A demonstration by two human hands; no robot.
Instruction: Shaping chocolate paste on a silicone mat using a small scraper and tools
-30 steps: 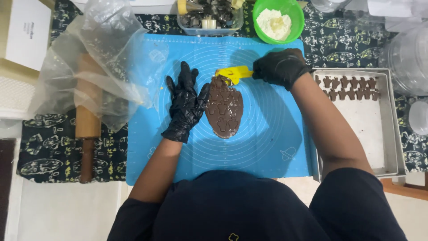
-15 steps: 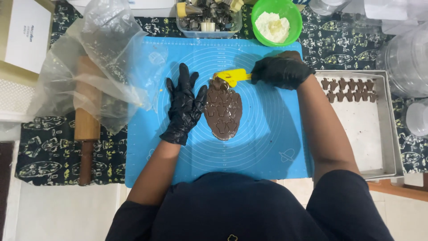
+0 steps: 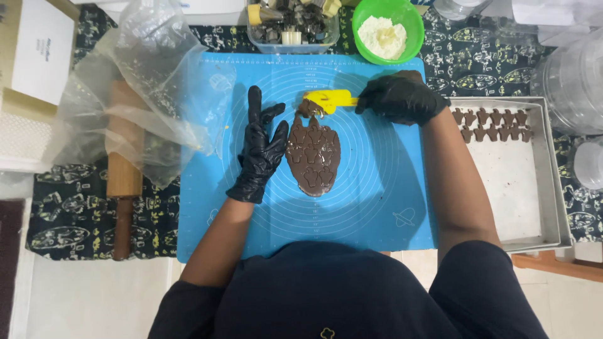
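A flat sheet of brown dough (image 3: 313, 157), stamped with several figure outlines, lies on a blue silicone mat (image 3: 377, 188). My left hand (image 3: 259, 149), in a black glove, rests flat with fingers spread on the mat, touching the dough's left edge. My right hand (image 3: 399, 97), also black-gloved, grips the handle of a yellow scraper (image 3: 328, 100). The scraper's blade is at the dough's top edge, with a lifted scrap of dough on it.
A metal tray (image 3: 521, 188) on the right holds rows of cut dough figures (image 3: 492, 122). Behind the mat stand a green bowl of flour (image 3: 387, 22) and a clear box of cutters (image 3: 290, 24). On the left lie a wooden rolling pin (image 3: 123, 182) and crumpled clear plastic (image 3: 144, 88).
My right hand has slid the yellow scraper under the dough's top edge and lifted a scrap. My left hand has stayed flat beside the dough.
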